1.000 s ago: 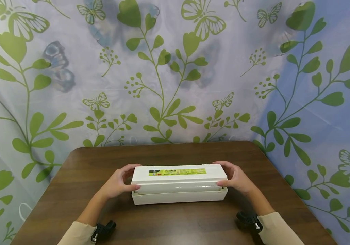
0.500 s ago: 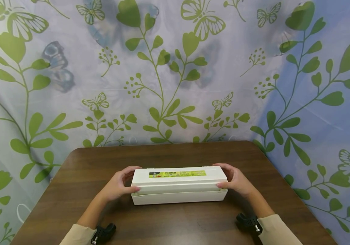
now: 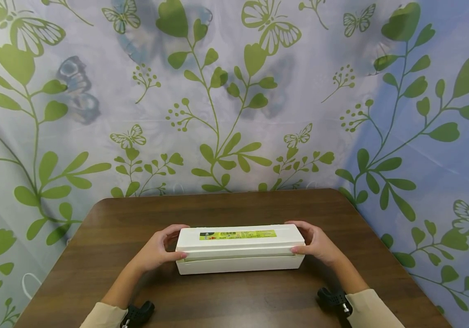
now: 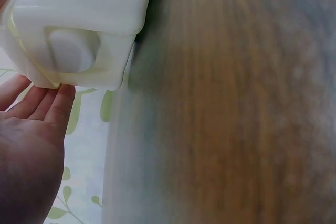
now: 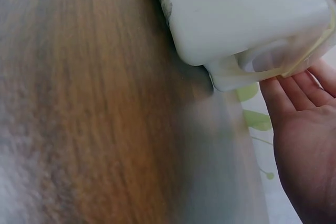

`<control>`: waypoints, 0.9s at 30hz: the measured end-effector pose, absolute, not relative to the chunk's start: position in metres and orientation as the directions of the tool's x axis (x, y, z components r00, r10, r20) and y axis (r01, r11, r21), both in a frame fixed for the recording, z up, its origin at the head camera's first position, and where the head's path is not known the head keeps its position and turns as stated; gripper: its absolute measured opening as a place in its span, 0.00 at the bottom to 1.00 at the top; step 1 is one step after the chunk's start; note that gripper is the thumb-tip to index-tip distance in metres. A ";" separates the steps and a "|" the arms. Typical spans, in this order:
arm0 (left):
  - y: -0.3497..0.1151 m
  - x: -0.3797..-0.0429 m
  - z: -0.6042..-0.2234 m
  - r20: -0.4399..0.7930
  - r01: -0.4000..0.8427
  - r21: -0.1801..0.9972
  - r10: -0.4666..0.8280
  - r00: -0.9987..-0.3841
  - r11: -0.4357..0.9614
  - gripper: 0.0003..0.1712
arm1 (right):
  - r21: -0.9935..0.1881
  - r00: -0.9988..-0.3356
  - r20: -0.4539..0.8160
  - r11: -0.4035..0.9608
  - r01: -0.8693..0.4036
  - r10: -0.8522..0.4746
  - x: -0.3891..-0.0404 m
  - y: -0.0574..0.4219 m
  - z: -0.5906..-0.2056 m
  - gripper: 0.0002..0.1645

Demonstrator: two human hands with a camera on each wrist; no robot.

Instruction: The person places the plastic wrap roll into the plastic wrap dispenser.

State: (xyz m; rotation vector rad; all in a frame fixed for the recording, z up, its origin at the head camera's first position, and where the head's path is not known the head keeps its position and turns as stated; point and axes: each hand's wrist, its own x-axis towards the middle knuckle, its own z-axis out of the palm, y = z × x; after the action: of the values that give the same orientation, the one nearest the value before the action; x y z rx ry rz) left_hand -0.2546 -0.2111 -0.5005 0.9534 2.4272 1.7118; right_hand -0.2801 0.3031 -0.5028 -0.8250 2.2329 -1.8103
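Observation:
A long white cling film dispenser (image 3: 240,264) with a green-and-yellow label on its lid (image 3: 238,242) lies crosswise on the table. At its left end my left hand (image 3: 155,248) grips it, thumb on the front of the lid and fingers behind. My right hand (image 3: 318,243) grips the right end the same way. The lid sits down on the base with a thin seam along the front. In the left wrist view, the round white end of a roll (image 4: 75,51) shows through an opening in the end wall. A similar roll end (image 5: 270,56) appears in the right wrist view.
The brown wooden table (image 3: 234,300) has rounded far corners. Behind it hangs a curtain (image 3: 226,91) printed with green leaves and butterflies. Black wrist straps (image 3: 139,313) sit at the beige sleeve cuffs, close above the tabletop.
The lid has come down onto the base, pressed by both hands, and the gap along the front has narrowed. The base has stayed in place.

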 end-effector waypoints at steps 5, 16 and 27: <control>-0.210 -0.254 -0.500 0.314 0.459 0.864 0.493 -0.811 0.205 0.38 | -0.938 -0.828 0.226 0.114 -0.326 -0.513 -0.280 0.304 -0.503 0.44; -0.213 -0.252 -0.500 0.314 0.467 0.860 0.507 -0.803 0.207 0.37 | -0.935 -0.812 0.224 0.117 -0.336 -0.539 -0.275 0.304 -0.501 0.43; -0.216 -0.252 -0.502 0.322 0.478 0.854 0.512 -0.796 0.206 0.39 | -0.940 -0.816 0.200 0.130 -0.317 -0.542 -0.275 0.305 -0.499 0.45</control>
State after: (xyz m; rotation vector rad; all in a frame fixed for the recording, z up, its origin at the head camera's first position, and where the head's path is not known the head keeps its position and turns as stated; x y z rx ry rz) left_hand -0.2522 -0.2155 -0.5016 0.9925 2.4151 1.6902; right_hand -0.2748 0.3049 -0.4989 -0.8533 2.2109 -1.7590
